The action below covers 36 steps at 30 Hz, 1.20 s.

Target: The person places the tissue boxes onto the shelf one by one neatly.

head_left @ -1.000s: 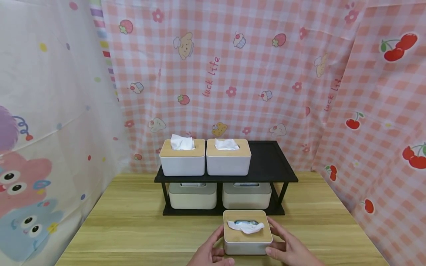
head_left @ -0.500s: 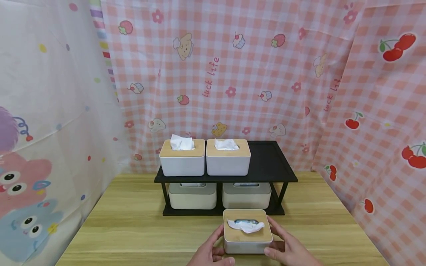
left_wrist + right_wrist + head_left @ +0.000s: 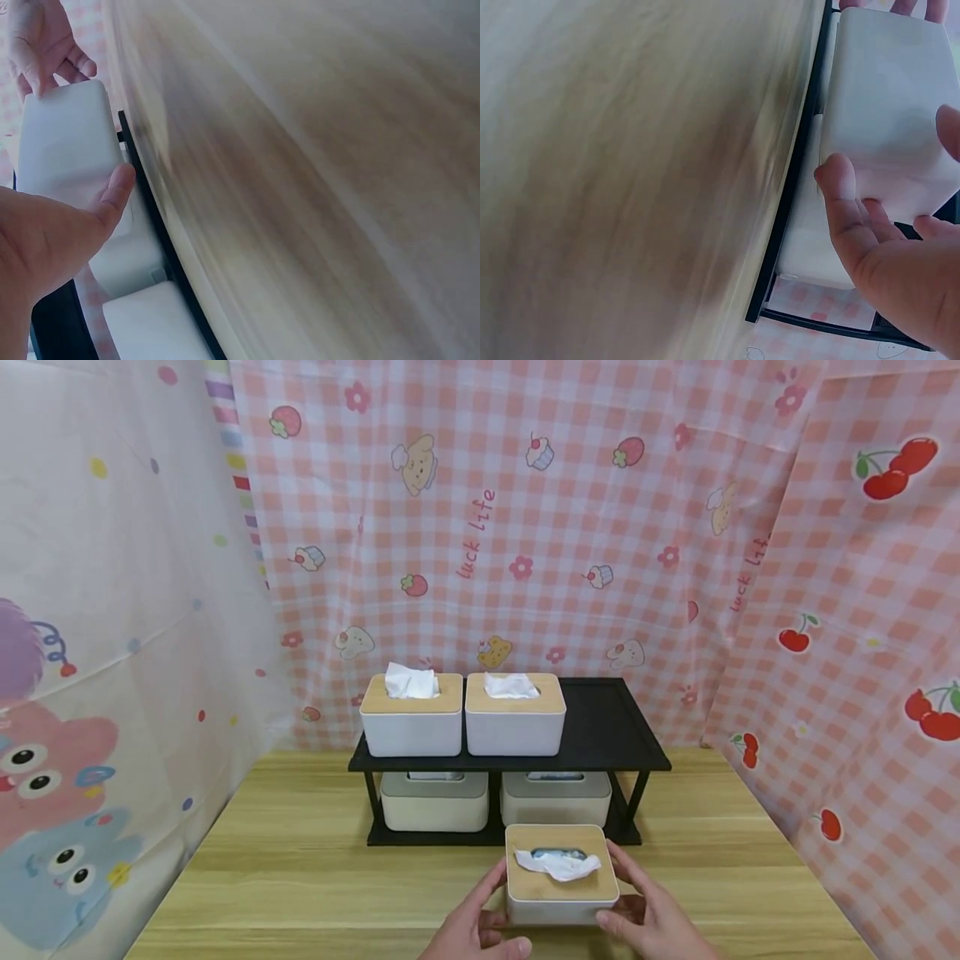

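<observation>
Between my two hands is a white tissue box (image 3: 562, 912) with a wooden lid and a tissue draped from its slot. My left hand (image 3: 474, 920) grips its left side, and my right hand (image 3: 651, 917) grips its right side, thumb at the front corner. In the left wrist view the box (image 3: 67, 135) shows its pale wall, with the left thumb along its near edge. From the right wrist, the box (image 3: 892, 97) stands over the wood surface, right thumb at its lower corner. In the head view it overlaps the front edge of the black rack.
A two-tier black rack (image 3: 607, 718) stands behind on the wooden table (image 3: 300, 860). Its top holds two tissue boxes, a left one (image 3: 411, 735) and a middle one (image 3: 514, 733). Two grey-lidded boxes, left (image 3: 435, 810) and right (image 3: 557, 800), sit on the lower shelf.
The held tissue box has risen slightly and moved a little toward the rack, now overlapping the lower right box in the head view. Both hands keep their grip.
</observation>
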{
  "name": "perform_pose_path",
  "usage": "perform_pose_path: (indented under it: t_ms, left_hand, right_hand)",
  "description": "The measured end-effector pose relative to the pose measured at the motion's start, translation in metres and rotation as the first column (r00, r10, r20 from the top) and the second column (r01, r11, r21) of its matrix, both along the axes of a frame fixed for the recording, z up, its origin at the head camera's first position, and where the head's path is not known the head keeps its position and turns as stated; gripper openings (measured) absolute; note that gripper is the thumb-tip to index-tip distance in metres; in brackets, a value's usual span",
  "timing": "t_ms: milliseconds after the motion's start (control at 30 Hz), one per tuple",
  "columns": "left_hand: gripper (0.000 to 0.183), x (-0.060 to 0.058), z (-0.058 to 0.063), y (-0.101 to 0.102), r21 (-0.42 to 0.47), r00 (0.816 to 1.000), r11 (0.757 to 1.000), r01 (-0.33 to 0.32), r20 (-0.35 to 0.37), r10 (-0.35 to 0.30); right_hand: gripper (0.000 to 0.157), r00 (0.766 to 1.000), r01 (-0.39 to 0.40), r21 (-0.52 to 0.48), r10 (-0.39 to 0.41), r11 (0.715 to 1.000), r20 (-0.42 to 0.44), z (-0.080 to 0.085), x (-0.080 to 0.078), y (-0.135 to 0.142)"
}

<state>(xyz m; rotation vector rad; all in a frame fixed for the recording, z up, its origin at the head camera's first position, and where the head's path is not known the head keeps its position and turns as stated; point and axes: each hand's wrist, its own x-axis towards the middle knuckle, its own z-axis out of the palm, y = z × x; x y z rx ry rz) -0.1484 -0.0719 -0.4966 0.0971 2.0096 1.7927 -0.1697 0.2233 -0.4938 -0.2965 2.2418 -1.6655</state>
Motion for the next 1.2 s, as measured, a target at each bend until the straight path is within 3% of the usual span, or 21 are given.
perform_pose_path:
  t_ms: [467,1200]
  left_hand:
    - [0.093,0.004,0.010,0.001,0.022,0.996,0.999,0.049,-0.069,-0.048]
    - [0.091,0.007,0.034,0.015,-0.027,0.975,0.992,0.121,-0.186,-0.124]
  right_hand:
    - [0.099,0.996,0.088,0.073,-0.089,0.993,0.003,0.012,0.006,0.003]
    - [0.091,0.996,0.090,0.070,-0.090,0.993,-0.009,0.044,0.024,0.021]
